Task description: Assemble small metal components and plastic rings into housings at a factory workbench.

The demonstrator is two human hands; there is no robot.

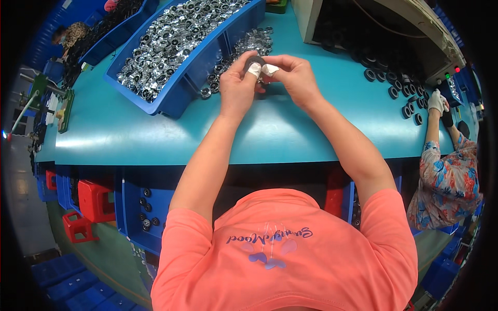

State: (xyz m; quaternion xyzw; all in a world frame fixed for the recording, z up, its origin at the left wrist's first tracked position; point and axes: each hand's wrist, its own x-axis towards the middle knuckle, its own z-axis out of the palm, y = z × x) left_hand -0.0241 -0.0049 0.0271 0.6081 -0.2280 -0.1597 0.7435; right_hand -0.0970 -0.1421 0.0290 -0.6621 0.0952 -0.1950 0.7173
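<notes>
A big blue-green table point(155, 129) holds everything. On it sits a long blue bin point(179, 85) full of shiny silver rings, with a small pile of the same silver rings point(244, 44) lying loose beside it. Black rings point(399, 88) are spread over the far right side of the table.

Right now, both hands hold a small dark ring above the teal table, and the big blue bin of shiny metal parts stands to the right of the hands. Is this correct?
Not quite. The blue bin of shiny metal parts stands to the left of the hands, not the right, as the head view shows. The rest holds: the left hand and right hand together hold the small dark ring above the teal table.
</notes>
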